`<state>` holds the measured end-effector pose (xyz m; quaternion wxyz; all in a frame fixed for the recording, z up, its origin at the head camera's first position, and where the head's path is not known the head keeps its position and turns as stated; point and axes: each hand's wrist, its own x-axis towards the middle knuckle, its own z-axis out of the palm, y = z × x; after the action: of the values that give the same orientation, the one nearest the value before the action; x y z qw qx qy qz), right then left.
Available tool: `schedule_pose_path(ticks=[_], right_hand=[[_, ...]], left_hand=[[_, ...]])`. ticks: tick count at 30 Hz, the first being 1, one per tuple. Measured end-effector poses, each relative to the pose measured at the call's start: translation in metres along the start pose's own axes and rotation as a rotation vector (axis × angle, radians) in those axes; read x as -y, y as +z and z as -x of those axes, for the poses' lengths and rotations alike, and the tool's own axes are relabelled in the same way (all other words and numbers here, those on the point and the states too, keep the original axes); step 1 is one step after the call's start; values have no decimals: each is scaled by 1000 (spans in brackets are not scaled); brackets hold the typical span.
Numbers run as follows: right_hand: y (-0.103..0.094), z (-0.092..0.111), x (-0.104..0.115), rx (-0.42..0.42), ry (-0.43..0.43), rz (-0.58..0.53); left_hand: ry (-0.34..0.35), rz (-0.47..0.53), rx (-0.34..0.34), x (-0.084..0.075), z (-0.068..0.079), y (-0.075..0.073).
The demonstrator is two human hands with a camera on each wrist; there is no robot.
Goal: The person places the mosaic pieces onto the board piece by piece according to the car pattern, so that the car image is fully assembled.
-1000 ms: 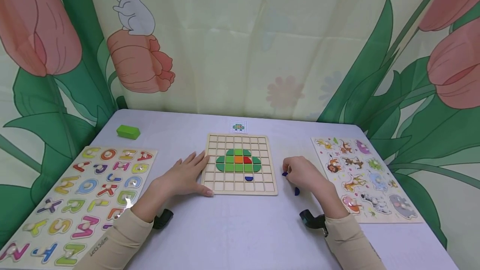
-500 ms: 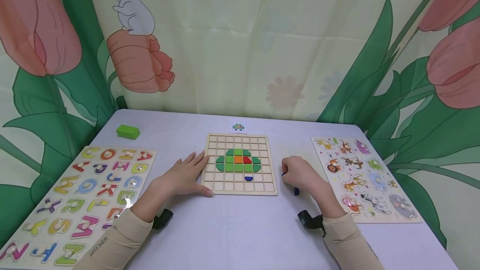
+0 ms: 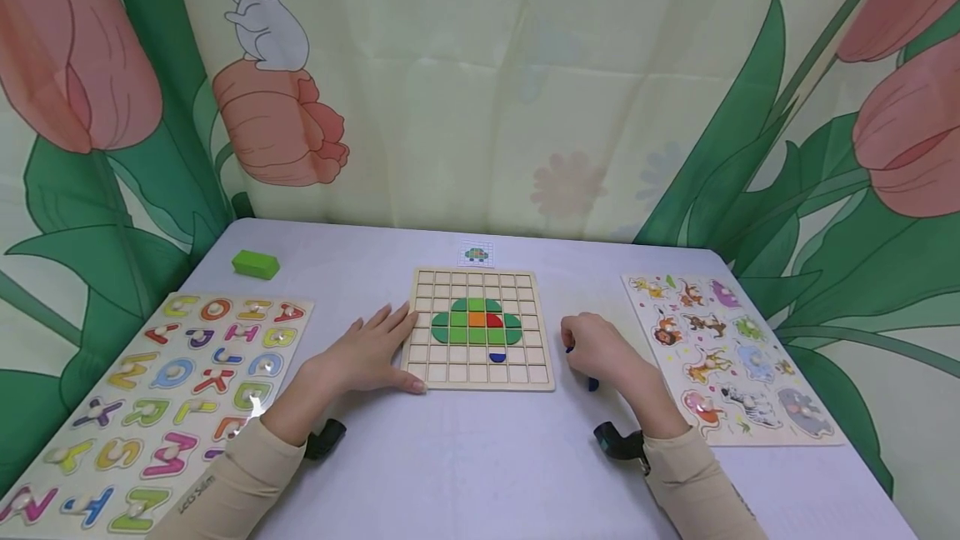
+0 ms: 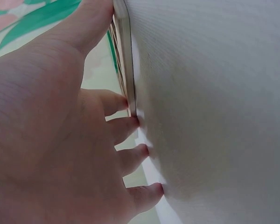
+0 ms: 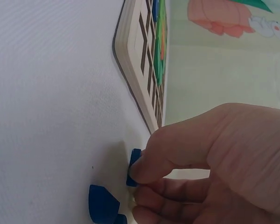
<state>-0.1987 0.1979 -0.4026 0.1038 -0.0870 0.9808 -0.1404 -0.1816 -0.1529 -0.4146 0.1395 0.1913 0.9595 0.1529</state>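
Note:
The square wooden grid board (image 3: 480, 373) lies mid-table, bearing a green block shape with an orange square (image 3: 477, 319), a red piece (image 3: 495, 321) and a blue half-round piece (image 3: 497, 357) below them. My left hand (image 3: 369, 354) rests spread along the board's left side, thumb at its near corner and fingertips down at its edge. To the right of the board, my right hand (image 3: 600, 347) pinches a small blue block (image 5: 132, 169) between thumb and fingers, close over the table. Another blue block (image 5: 102, 204) lies beside that hand, with part of a further blue one (image 5: 122, 218) behind it.
A letter puzzle board (image 3: 176, 407) lies on the left, an animal puzzle board (image 3: 738, 357) on the right. Behind the grid board lies a small pattern card (image 3: 476, 253). A green block (image 3: 256, 264) sits at the back left. A printed curtain (image 3: 465, 90) hangs behind the table.
My right hand has shifted slightly left, toward the grid board, with its fingers at the blue block. The left hand and the board stay in place.

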Motion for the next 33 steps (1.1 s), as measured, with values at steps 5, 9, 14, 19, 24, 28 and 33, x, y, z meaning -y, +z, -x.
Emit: schedule_pose_path(ticks=[5,9,14,19,24,28,33], right_hand=[[1,0,0,-20,-10,-8],[2,0,1,-33,-25,-13],[2,-1,3,-52,-61,-15],[1,-1,6,-75,-85,-27],[0,-2,14,-96,-136,-51],[1,-5,24,-94,-164,-81],[3,-9,38,-82,-179,-102]], left_hand=[[1,5,-4,1,0,1],[-1,-1,-4,1,0,1],[-3,2,-2,-1,1,0],[-3,-2,2,-1,0,0],[-2,-16,2,0,-1,0],[-1,-16,-1,0,-1,0],[0,-14,4,1,-1,-1]])
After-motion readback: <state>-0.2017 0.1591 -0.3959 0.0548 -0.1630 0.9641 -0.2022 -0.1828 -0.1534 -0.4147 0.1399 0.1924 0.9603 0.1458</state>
